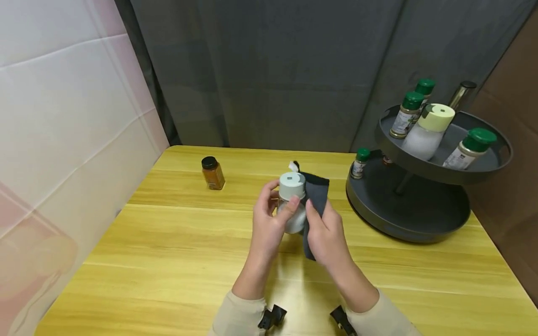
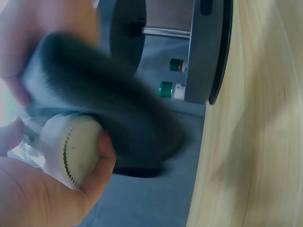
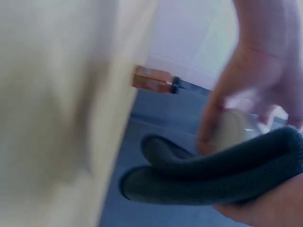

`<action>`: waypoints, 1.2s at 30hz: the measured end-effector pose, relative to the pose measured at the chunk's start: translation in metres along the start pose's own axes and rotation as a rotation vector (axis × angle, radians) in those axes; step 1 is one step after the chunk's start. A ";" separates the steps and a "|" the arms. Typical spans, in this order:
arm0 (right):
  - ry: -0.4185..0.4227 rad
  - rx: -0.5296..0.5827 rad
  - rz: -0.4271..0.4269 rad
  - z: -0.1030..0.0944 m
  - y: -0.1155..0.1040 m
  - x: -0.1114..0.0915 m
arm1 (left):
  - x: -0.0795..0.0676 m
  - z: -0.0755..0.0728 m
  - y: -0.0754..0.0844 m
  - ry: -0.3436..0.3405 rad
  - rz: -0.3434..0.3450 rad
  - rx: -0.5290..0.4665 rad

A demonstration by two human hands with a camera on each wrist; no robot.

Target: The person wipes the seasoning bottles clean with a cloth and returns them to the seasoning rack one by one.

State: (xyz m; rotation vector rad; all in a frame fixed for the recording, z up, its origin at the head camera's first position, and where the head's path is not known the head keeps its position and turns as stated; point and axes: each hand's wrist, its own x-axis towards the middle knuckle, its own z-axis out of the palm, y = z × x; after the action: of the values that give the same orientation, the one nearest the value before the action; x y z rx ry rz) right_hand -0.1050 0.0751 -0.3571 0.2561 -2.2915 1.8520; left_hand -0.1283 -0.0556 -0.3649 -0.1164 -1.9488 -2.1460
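Note:
My left hand (image 1: 269, 221) grips a clear shaker jar (image 1: 297, 221) of white contents with a pale grey-green lid, fingers behind it and thumb across its front. In the left wrist view, the jar's ridged bottom (image 2: 84, 150) faces the camera, a fingertip at its edge. A folded dark grey cloth (image 1: 316, 193) is pinched in my right hand (image 1: 329, 233), against the jar's right side. The right wrist view shows the cloth (image 3: 222, 170) doubled over beside the jar, which is blurred there. Both hands are above the wooden table (image 1: 176, 261).
An amber spice jar (image 1: 214, 176) with a black cap stands at the back left. On the right is a two-tier dark turntable rack (image 1: 378, 223). It bears several green-capped spice bottles (image 1: 405, 116) and a yellow-lidded shaker (image 1: 424, 137). A grey curtain (image 1: 269, 79) hangs behind.

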 end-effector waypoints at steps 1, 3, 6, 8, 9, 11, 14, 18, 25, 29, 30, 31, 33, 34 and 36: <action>0.013 0.010 -0.029 -0.001 -0.005 0.001 | -0.001 0.001 0.000 -0.008 -0.001 0.000; 0.037 0.008 -0.096 -0.001 -0.012 0.001 | -0.001 0.003 -0.001 -0.020 -0.006 -0.003; 0.059 -0.069 -0.156 0.004 -0.013 -0.003 | -0.001 0.004 0.000 0.002 -0.008 -0.027; 0.061 -0.143 -0.160 0.008 -0.008 -0.008 | 0.000 0.003 0.000 0.031 -0.002 -0.036; 0.059 -0.178 -0.148 0.010 -0.004 -0.010 | 0.000 0.002 0.001 0.045 -0.001 -0.041; 0.042 -0.221 -0.107 0.012 0.003 -0.013 | 0.002 0.000 0.001 0.063 0.001 -0.048; 0.002 -0.232 -0.030 0.010 0.008 -0.011 | 0.002 -0.002 0.001 0.064 0.003 -0.043; -0.013 -0.179 0.007 0.001 0.000 -0.003 | 0.001 -0.002 0.001 0.031 0.007 -0.042; 0.046 -0.097 -0.149 0.001 -0.020 0.002 | -0.004 0.003 0.001 0.006 0.003 -0.036; 0.045 -0.194 -0.155 0.007 -0.006 -0.006 | -0.002 0.001 0.003 0.044 -0.015 -0.058; 0.038 -0.207 -0.139 0.008 -0.002 -0.008 | -0.001 0.000 0.003 0.051 -0.018 -0.063; 0.028 -0.218 -0.119 0.007 0.001 -0.009 | -0.001 -0.001 0.003 0.055 -0.021 -0.066; 0.000 -0.223 -0.068 0.006 0.005 -0.009 | 0.000 -0.002 0.002 0.058 -0.021 -0.068; -0.010 -0.220 -0.044 0.004 0.005 -0.009 | 0.000 -0.002 0.001 0.058 -0.019 -0.071; -0.012 -0.206 -0.012 0.001 0.002 -0.006 | 0.000 -0.001 0.000 0.050 -0.012 -0.072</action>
State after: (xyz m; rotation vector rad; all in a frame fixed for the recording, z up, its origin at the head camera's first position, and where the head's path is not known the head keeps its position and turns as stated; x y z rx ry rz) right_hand -0.1000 0.0747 -0.3601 0.2504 -2.4591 1.5959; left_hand -0.1283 -0.0569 -0.3647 -0.0636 -1.8508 -2.2054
